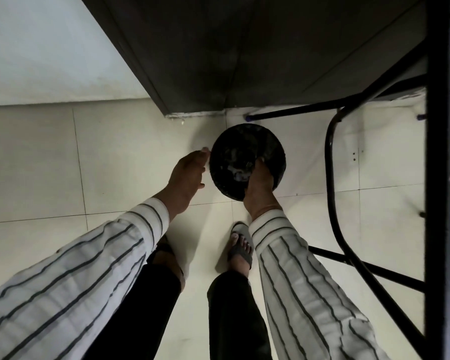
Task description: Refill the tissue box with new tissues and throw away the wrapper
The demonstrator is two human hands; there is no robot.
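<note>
A round black waste bin (274, 144) stands on the pale tiled floor below me. My right hand (260, 184) reaches over its near rim with the fingers down inside. A pale crumpled wrapper (238, 174) lies in the bin right by those fingers, but the dark interior hides whether they grip it. To the left of the bin, my left hand (189, 175) hangs with its fingers stretched out, fingertips at the left rim, holding nothing. No tissue box or tissues are in view.
A dark cabinet (218, 61) rises just behind the bin. A black metal tube frame (331, 157) curves close on the right, beside a dark vertical post (437, 178). My sandalled feet (240, 252) stand just short of the bin. A white wall (50, 48) is at left.
</note>
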